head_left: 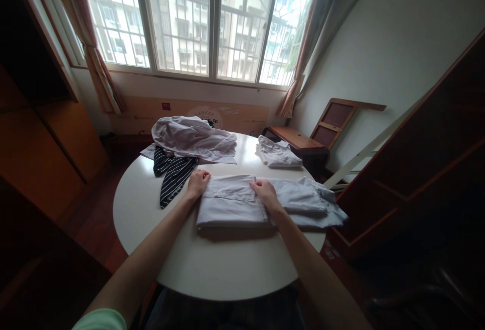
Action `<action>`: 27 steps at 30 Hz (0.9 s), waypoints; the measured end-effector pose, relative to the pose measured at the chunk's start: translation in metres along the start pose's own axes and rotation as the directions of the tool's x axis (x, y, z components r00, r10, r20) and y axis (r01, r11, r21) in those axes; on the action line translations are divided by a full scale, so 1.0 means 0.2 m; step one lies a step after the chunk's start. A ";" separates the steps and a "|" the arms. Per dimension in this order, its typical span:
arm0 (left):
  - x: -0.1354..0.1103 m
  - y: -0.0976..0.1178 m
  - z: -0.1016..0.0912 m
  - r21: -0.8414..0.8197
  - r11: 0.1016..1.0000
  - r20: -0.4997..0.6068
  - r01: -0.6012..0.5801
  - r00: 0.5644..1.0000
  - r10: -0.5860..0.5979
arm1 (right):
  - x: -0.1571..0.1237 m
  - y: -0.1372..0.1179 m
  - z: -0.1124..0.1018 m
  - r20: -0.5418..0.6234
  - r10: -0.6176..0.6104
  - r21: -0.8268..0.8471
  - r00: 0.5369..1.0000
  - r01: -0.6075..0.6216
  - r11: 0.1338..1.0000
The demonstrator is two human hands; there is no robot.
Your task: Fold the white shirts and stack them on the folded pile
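The right hand (268,195) partly hides the shirt (227,209).

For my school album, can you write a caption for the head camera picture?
Two hands on a partly folded pale shirt, round white table beneath.

1. Long tan panel (261,111) in the background: a pale round emblem (228,112) carries curved Latin capitals (204,114); the middle letters look like "ANKE", while the first and last are unclear.
2. Below those capitals, on the same emblem: large dark Chinese characters (215,122), partly hidden; the rightmost appears to be "和".
3. Same panel, either side of the emblem: small dark lettering (135,118), too small to read.
4. Same panel, upper left: a red square (165,106), its faint markings illegible.
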State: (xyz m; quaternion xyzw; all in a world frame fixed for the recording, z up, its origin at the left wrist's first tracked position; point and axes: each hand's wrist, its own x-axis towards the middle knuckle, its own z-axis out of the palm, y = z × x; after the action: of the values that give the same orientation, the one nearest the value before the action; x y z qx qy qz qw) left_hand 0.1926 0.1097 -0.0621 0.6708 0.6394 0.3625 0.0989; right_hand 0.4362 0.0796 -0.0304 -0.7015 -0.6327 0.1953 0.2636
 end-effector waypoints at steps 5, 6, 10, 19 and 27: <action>0.00 -0.02 -0.02 0.140 0.990 -0.009 -0.018 1.000 0.019 | 0.01 0.01 0.00 0.015 -0.029 -0.017 0.999 0.029 0.999; -0.01 -0.02 -0.02 0.139 0.990 -0.008 -0.020 1.000 0.021 | 0.01 0.02 0.01 0.012 -0.046 -0.017 0.999 0.046 0.999; -0.02 0.00 -0.04 0.048 0.999 -0.015 -0.018 1.000 0.019 | 0.01 0.04 0.02 -0.065 -0.123 -0.072 0.990 0.118 0.990; -0.07 0.05 -0.07 -0.040 0.981 0.069 -0.191 0.979 0.193 | -0.02 0.04 0.04 -0.130 -0.135 -0.133 0.982 0.118 0.984; -0.07 0.05 -0.07 -0.024 0.984 0.085 -0.175 0.981 0.176 | -0.03 0.08 -0.03 0.035 -0.229 0.094 0.973 0.225 0.970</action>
State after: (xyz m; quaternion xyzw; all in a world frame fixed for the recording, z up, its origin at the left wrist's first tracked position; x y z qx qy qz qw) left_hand 0.1935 0.0905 -0.0505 0.7388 0.5698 0.3458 0.0997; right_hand 0.4506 0.0726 -0.0358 -0.6073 -0.7053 0.2078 0.3009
